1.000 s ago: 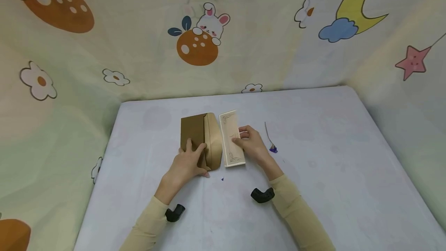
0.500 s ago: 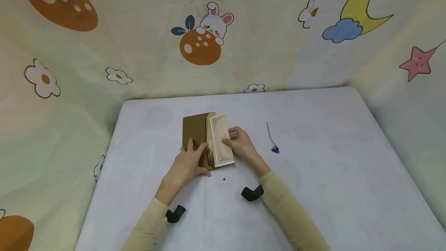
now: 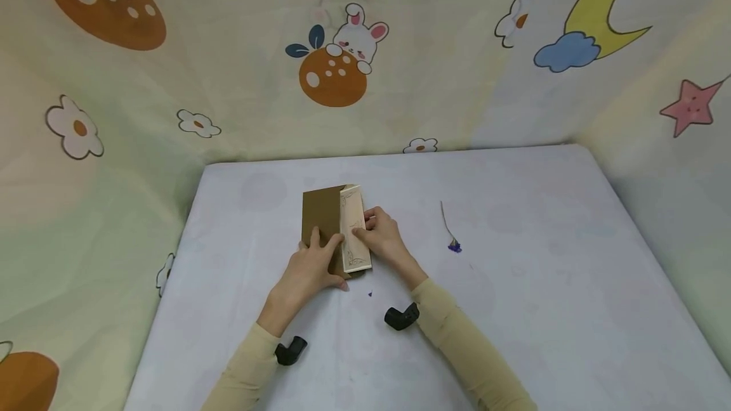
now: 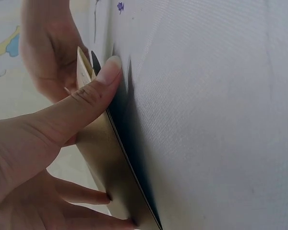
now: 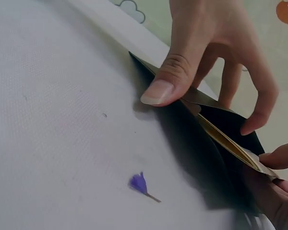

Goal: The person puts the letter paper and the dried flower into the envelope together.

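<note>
Cream card [image 3: 351, 213], pinched in fingers of R hand [image 3: 385, 239], hides pt. of brown envelope [image 3: 322, 210]; L hand [image 3: 309, 270] rests on it w/ fingers spread; unclear if card's inside.

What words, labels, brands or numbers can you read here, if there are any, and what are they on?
None can be read.
Cream card: printed ornament at the corners; any lettering in the middle is too small to make out, and the right hand covers part of it.
Brown envelope: no lettering shows on its visible face.
Backdrop: cartoon pictures only, no words or numbers showing.
</note>
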`<action>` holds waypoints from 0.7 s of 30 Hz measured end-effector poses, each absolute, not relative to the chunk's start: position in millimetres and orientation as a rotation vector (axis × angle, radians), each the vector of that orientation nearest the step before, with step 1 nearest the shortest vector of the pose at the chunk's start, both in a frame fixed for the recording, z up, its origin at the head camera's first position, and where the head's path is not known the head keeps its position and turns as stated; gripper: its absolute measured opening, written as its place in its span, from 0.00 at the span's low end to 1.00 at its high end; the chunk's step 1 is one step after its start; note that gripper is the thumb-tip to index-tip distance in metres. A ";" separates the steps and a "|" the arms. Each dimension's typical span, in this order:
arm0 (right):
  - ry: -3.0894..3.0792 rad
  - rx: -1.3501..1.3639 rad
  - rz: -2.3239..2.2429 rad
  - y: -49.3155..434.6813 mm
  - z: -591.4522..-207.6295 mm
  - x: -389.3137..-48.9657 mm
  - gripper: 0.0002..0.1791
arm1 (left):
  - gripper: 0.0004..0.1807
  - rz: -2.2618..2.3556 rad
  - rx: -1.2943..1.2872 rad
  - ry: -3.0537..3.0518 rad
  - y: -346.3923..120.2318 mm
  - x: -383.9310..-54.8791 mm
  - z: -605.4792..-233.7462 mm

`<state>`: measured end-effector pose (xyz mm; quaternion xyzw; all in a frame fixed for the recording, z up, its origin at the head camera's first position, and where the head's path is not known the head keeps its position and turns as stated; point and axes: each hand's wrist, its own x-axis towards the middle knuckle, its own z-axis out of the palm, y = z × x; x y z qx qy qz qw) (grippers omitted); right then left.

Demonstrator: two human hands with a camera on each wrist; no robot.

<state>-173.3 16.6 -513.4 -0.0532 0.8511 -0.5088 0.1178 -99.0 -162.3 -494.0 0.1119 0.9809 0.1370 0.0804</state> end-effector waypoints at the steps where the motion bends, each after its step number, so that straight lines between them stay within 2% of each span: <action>1: 2.499 -0.166 -1.485 15.5 -514.3 -173.2 0.20 | 0.53 0.410 0.337 2.935 -162.2 -99.0 -493.8; 21: 2.296 -0.267 -1.468 6.7 -512.3 -170.1 0.29 | 0.52 0.451 0.327 2.922 -165.0 -98.0 -492.9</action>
